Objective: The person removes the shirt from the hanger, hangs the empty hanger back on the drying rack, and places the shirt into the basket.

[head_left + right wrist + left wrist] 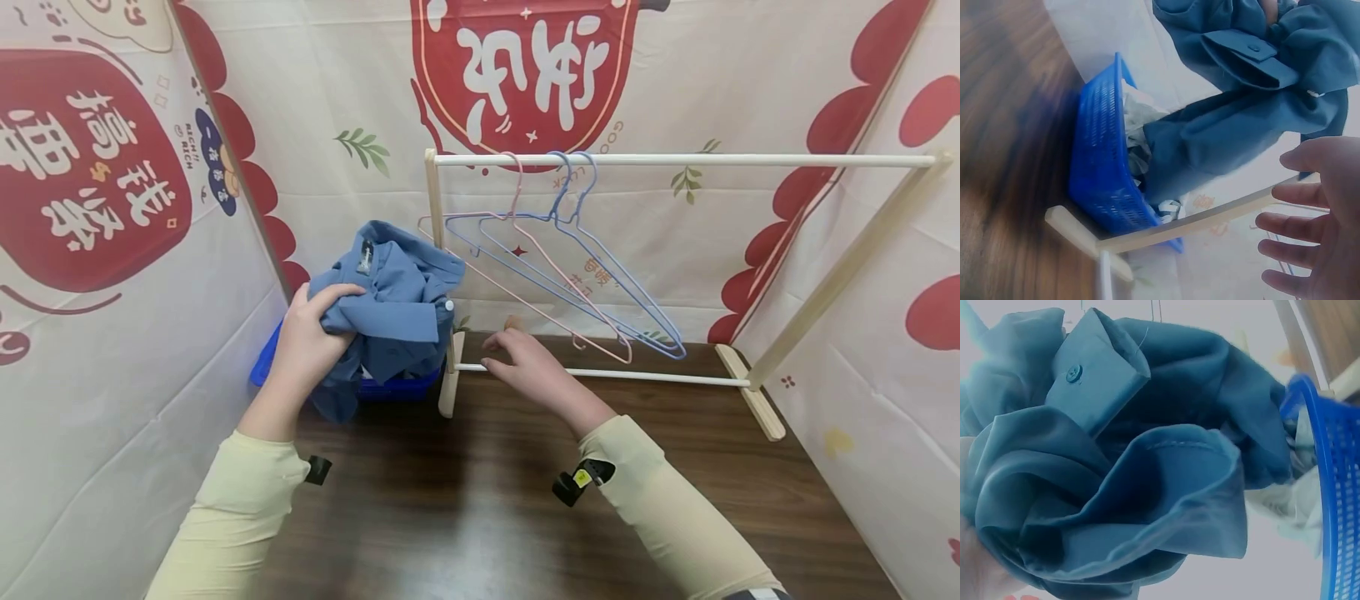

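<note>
A bunched blue button-up shirt (pixel 397 287) is held up by my left hand (pixel 311 333), whose fingers grip the cloth near the collar label. A buttoned cuff (pixel 1094 378) and an open sleeve end show close up in the left wrist view. Below the shirt sits a blue plastic basket (pixel 1100 150); part of the shirt hangs into it. My right hand (pixel 528 362) is apart from the shirt, its fingers spread in the right wrist view and holding nothing. It is nearest the rack's left post and the hangers.
A clothes rack with a white top rail (pixel 675 160) stands on the dark wooden table (pixel 480 517). One pink hanger (pixel 551 250) and two blue hangers (pixel 622 275) hang near its left end. Lighter clothes (pixel 1138 112) lie in the basket. Printed cloth walls enclose the table.
</note>
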`<state>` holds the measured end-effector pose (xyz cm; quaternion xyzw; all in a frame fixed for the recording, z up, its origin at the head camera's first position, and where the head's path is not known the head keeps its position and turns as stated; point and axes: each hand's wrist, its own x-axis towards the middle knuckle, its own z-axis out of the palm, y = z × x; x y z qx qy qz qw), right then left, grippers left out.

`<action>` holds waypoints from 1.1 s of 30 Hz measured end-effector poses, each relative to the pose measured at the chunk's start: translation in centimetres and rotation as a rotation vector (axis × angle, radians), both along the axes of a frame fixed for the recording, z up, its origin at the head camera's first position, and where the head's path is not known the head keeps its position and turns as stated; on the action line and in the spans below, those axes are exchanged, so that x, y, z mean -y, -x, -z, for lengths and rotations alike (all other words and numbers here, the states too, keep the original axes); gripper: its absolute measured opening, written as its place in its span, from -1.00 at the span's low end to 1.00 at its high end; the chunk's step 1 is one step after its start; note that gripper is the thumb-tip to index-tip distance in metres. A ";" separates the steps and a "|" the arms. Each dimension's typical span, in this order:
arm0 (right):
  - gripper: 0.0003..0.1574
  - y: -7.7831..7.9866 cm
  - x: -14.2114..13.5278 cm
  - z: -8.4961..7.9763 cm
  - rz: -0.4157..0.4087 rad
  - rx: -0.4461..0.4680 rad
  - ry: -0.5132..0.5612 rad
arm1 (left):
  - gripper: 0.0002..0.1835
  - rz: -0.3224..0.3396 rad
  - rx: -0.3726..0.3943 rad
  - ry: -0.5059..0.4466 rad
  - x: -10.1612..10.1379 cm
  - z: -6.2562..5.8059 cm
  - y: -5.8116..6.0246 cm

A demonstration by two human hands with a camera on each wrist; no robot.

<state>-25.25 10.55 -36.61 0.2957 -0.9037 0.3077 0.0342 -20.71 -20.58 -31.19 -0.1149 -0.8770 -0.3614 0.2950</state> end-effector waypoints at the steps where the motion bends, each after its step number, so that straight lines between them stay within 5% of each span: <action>1: -0.64 0.1 0.1 -0.1 0.002 0.004 0.002 | -0.63 -0.009 0.003 -0.003 0.2 -0.1 0.2; 11: -0.66 1.3 0.8 -0.3 0.036 0.034 0.076 | -0.61 -0.115 0.099 -0.014 3.0 0.6 4.6; 17: -0.67 1.9 0.8 0.4 0.051 0.059 0.076 | -0.59 -0.199 0.053 0.000 4.0 1.7 7.3; 24: -0.62 2.5 0.4 1.2 0.093 0.112 0.047 | -0.58 -0.239 -0.023 -0.030 4.8 4.2 9.8; 33: -0.70 3.5 0.2 2.6 0.097 0.097 0.067 | -0.59 -0.309 -0.023 -0.051 5.0 8.5 11.9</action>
